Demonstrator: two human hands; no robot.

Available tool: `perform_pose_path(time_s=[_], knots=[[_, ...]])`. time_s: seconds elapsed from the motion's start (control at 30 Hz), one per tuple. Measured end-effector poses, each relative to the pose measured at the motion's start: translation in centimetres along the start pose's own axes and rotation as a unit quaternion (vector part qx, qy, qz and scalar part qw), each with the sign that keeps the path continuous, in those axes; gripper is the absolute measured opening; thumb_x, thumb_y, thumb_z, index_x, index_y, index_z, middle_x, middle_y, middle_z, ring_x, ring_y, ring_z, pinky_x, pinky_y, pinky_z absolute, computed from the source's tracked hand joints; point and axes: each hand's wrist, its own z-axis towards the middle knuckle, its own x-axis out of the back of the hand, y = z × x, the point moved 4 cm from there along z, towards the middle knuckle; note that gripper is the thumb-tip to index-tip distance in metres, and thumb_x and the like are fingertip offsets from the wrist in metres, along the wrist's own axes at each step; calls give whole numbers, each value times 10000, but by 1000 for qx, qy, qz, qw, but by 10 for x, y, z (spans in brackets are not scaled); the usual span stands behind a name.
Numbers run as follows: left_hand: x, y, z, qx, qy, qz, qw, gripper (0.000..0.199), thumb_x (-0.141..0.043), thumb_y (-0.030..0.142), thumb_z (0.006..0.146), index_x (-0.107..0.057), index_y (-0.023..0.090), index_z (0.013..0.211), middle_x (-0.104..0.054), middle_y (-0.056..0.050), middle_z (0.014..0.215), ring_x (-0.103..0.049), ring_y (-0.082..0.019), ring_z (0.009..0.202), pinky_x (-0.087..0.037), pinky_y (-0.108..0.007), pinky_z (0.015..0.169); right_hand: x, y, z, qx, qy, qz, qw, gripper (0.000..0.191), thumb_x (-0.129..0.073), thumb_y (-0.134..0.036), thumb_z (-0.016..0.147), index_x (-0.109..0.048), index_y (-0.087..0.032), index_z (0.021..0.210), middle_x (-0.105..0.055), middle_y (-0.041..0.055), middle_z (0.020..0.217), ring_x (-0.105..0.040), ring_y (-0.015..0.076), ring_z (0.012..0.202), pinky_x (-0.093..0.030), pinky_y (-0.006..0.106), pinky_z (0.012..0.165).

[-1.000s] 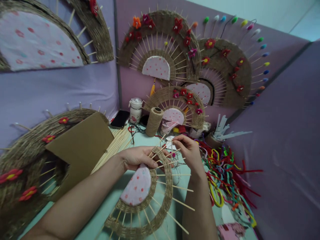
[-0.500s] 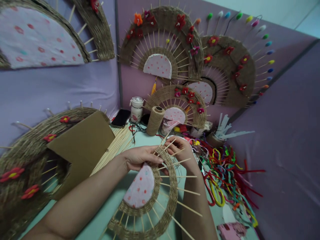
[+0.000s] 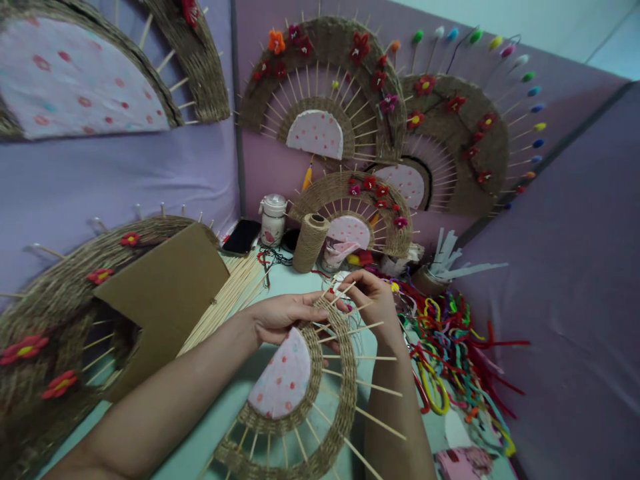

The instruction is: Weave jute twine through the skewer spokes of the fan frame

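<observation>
A half-round woven twine fan [image 3: 347, 393] with thin wooden sticks fanning outward hangs tilted in front of me. At its centre is a half-disc of white cloth [image 3: 283, 377] with red spots. My left hand [image 3: 287, 315] grips the fan near its upper end, thumb on the woven band and fingers behind it. My right hand [image 3: 370, 297] is closed in a pinch at the outer stick tips by that same end. What lies between its fingertips is too small to make out; thin twine seems to trail below it.
A twine spool [image 3: 311, 244], a lidded jar [image 3: 273, 220] and a black phone [image 3: 242, 237] stand at the back. Loose sticks [image 3: 220, 300] and folded cardboard [image 3: 170, 300] lie left. Colourful pipe cleaners [image 3: 450, 327] and scissors [image 3: 431, 387] lie right. Finished fans [image 3: 325, 40] line the walls.
My right hand has shifted slightly right and up, away from the woven band's end. The left hand still holds the fan, which has barely moved.
</observation>
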Motion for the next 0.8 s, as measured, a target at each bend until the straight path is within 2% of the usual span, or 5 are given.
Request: perform_pose_path(time_s=[0.13, 0.27, 0.47, 0.63, 0.8], knots=[[3, -4, 1, 17, 5, 0, 1000, 269, -625, 191, 787, -578, 176, 1052, -659, -65, 907, -679, -204, 775, -509, -368, 747, 8, -2, -1, 54, -1, -28, 998, 53, -607, -234, 776, -654, -210, 781, -615, -4, 745, -547, 135, 691, -421, 255, 638], [0, -8, 3, 30, -5, -9, 1000, 253, -623, 196, 791, -584, 167, 1039, -673, -66, 886, -679, -188, 746, -512, -347, 732, 13, -6, -1, 109, 71, -26, 991, 65, -598, -225, 786, -660, -207, 792, -607, 9, 762, -537, 141, 692, -420, 263, 628], [-5, -13, 5, 44, -36, -10, 998, 273, -616, 199, 797, -588, 163, 1066, -681, -69, 886, -676, -170, 714, -517, -331, 713, 5, -5, -1, 112, 114, 31, 987, 35, -630, -207, 741, -665, -213, 740, -603, 9, 741, -530, 141, 661, -427, 269, 607], [-8, -16, 4, 58, -37, -7, 998, 272, -634, 208, 783, -599, 167, 1049, -685, -62, 866, -675, -171, 708, -516, -344, 720, 0, 13, 4, 25, 71, 155, 985, 47, -654, -241, 690, -669, -220, 730, -604, -3, 691, -527, 123, 600, -425, 254, 557], [-13, -18, 5, 51, -24, -6, 998, 286, -655, 215, 765, -618, 154, 1042, -696, -71, 844, -672, -164, 684, -510, -350, 737, -16, 13, 4, -31, -32, 82, 996, 54, -688, -241, 667, -688, -206, 708, -650, 4, 683, -557, 132, 627, -440, 259, 609]])
